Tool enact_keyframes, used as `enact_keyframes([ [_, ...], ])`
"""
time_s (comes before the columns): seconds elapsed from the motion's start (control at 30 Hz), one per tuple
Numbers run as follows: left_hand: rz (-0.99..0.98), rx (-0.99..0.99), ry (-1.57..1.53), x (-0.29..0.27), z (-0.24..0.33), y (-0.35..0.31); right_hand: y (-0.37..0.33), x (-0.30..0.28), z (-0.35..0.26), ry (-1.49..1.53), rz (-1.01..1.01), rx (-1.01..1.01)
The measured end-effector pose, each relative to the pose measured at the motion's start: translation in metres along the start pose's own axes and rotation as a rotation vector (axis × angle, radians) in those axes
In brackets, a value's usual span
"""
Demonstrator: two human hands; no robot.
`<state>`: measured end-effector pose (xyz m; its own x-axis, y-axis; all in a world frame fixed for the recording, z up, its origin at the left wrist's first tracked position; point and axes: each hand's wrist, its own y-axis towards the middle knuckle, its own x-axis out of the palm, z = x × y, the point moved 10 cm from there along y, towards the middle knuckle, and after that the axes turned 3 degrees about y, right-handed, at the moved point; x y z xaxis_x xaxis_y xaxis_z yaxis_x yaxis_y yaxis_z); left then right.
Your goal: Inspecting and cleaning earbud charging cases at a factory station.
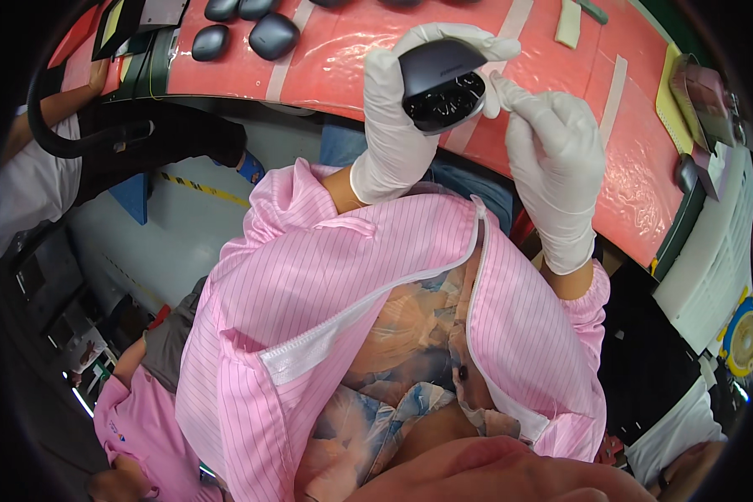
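Observation:
My left hand, in a white glove, is wrapped round a dark grey earbud case above the table. The case's rounded lid is raised, and its glossy black inside shows at the lower right. Just right of the case is my right hand, also gloved in white. Its thumb and forefinger are pinched together close to the left fingertips. Whatever may sit in that pinch blends with the white glove and cannot be made out.
Several similar dark cases lie at the table's back left. Pale tape strips cross the red table covering. A whitish strip lies at the back, and a yellow pad on the right. Another person's arm rests at the left end.

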<state>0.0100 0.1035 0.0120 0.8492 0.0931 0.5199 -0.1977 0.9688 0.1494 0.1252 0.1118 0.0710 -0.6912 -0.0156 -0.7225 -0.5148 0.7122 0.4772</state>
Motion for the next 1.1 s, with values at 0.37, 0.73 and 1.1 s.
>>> enact_keyframes([
  [0.37,-0.023,-0.11,0.029,0.002,-0.012,-0.003,-0.008,-0.01,0.017,0.388,0.165,0.129],
  [0.73,-0.065,-0.037,0.163,-0.002,-0.001,0.001,-0.034,0.033,0.049,1.397,-0.076,0.695],
  [1.1,-0.023,-0.029,0.02,0.003,-0.007,-0.003,-0.001,0.016,-0.035,0.384,-0.181,-0.144],
])
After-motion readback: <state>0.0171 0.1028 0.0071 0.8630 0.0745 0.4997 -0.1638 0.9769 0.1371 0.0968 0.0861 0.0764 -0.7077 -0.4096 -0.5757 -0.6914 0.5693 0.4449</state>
